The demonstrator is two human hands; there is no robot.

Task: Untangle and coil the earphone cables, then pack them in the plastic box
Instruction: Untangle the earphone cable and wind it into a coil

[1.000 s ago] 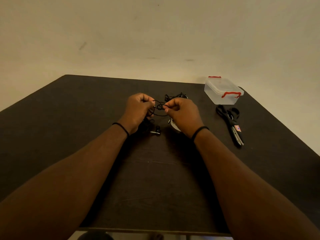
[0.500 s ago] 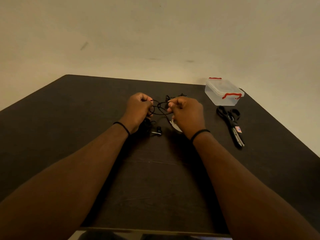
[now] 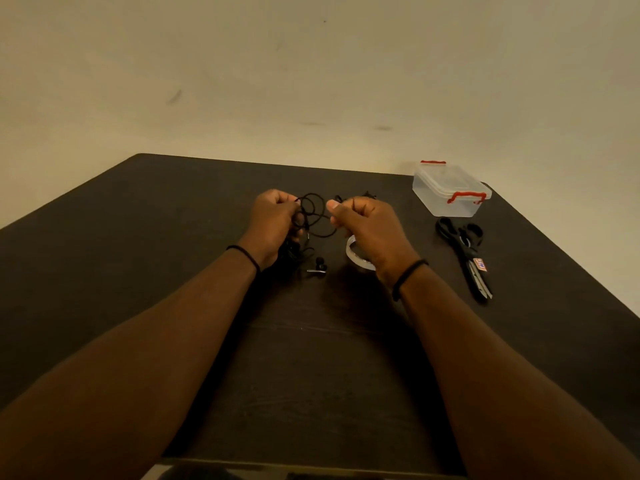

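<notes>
Above the middle of the dark table (image 3: 173,258), both hands hold a black earphone cable (image 3: 316,216) that loops between them. My left hand (image 3: 273,223) grips a bunch of the loops, and more cable hangs below it down to an earbud (image 3: 318,265) lying on the table. My right hand (image 3: 367,226) pinches the cable's other side between thumb and fingers. Another black tangle of cable (image 3: 367,195) lies just behind my right hand. The clear plastic box (image 3: 450,190) with red clips stands closed at the far right.
A roll of clear tape (image 3: 356,256) lies under my right wrist. Black scissors (image 3: 465,254) lie in front of the box near the right edge. A plain wall rises behind the table's far edge.
My hands have drawn slightly apart and the cable loops between them have widened. The right hand has shifted a little to the right.
</notes>
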